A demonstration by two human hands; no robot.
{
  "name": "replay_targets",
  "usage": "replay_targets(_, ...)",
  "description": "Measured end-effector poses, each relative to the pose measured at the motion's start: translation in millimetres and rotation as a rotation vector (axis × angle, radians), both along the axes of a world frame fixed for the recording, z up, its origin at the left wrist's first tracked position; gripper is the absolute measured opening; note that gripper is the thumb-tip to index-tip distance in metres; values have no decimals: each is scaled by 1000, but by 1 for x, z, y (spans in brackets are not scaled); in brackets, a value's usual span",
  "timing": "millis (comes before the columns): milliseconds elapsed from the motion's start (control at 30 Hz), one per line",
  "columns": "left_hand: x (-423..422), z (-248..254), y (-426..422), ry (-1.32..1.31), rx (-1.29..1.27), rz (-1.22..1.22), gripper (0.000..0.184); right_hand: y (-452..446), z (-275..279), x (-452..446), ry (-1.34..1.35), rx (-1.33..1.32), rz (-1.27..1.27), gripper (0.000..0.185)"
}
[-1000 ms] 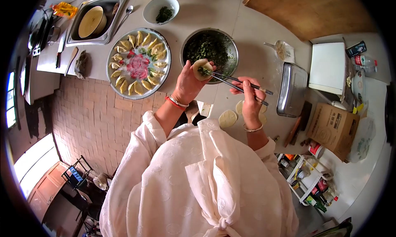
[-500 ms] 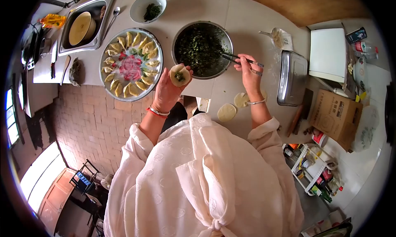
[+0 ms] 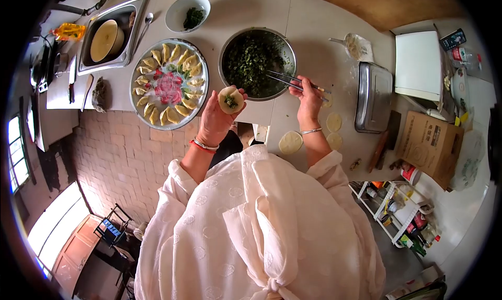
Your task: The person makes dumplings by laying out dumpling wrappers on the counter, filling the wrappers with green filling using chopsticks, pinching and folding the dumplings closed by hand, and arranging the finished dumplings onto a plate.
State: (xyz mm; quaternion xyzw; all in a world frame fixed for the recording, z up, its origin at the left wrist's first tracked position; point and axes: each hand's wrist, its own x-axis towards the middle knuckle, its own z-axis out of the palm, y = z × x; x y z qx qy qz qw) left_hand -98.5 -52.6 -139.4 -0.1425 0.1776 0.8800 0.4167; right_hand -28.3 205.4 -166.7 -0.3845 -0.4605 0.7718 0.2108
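Observation:
A round dumpling wrapper (image 3: 226, 107) with green filling (image 3: 230, 100) at its centre rests in the cupped fingers of my left hand (image 3: 215, 121), near the metal bowl's front edge. My right hand (image 3: 309, 105) is closed around a pair of chopsticks (image 3: 312, 89), whose tips reach into the chopped green filling (image 3: 251, 62) inside the metal bowl (image 3: 288, 50). To the left, a floral plate (image 3: 166, 85) carries a ring of folded dumplings (image 3: 172, 115). Several flat wrappers (image 3: 290, 142) lie on the counter around my right wrist.
A white bowl (image 3: 175, 15) holding some greens stands behind the plate. On the left are a sink (image 3: 125, 49), a spoon (image 3: 145, 28) and a knife (image 3: 72, 78). A lidded metal tray (image 3: 373, 99), a scoop (image 3: 355, 46) and a cardboard box (image 3: 430, 146) are on the right.
The chopsticks have moved left, their tips now deeper over the filling in the bowl. My right hand has shifted slightly left and down, uncovering more wrappers. My left hand still holds its wrapper.

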Motion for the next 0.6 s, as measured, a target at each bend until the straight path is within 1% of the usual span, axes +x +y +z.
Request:
replay_targets(233,5,6,-1,24,-33,0,55,-4,2,6,60,-30,-54,22)
replay_targets(400,-1,13,8,46,-39,14,55,7,17,18,81,-60,-59,23)
replay_targets(600,-11,18,25,97,37,-1,53,18,32,27,96,-42,-70,23)
